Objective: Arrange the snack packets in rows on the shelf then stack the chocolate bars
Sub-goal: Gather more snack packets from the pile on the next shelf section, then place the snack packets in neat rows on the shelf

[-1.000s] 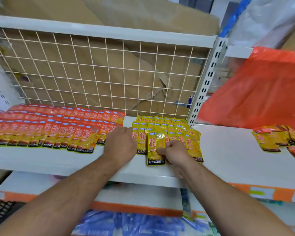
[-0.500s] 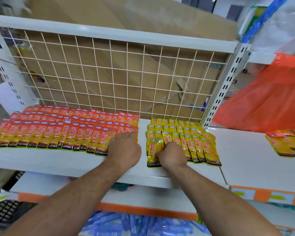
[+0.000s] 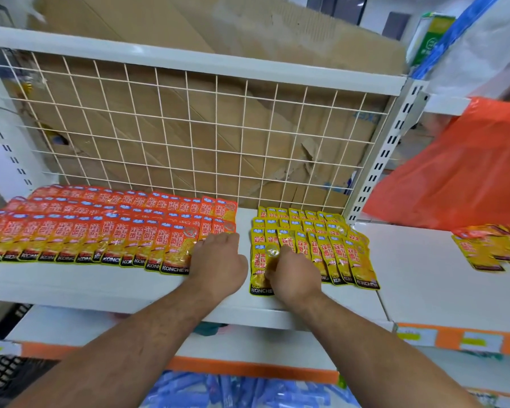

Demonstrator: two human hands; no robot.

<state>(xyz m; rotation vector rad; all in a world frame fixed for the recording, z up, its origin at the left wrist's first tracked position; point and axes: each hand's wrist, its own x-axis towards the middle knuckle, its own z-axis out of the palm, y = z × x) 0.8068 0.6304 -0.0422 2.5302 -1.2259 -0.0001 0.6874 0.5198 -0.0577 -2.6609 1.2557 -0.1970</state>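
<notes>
Red-orange snack packets (image 3: 106, 231) lie in overlapping rows across the left of the white shelf (image 3: 71, 284). Yellow packets (image 3: 330, 245) lie in rows at the middle right. My left hand (image 3: 218, 262) rests flat on the shelf with its fingers touching the right end of the red front row. My right hand (image 3: 292, 275) lies on the front-left yellow packet (image 3: 259, 272), fingers curled over it and pressing it down. No chocolate bars are visible.
A wire grid back panel (image 3: 203, 136) with cardboard behind closes the shelf's rear. A loose pile of packets (image 3: 489, 248) sits on the neighbouring shelf at right, under an orange plastic bag (image 3: 460, 178). Blue packages (image 3: 233, 390) lie on a lower shelf.
The view has shifted so the shelf sits further right. My left hand slid left from the yellow packets to the red row's end. My right hand stayed on the front yellow packet.
</notes>
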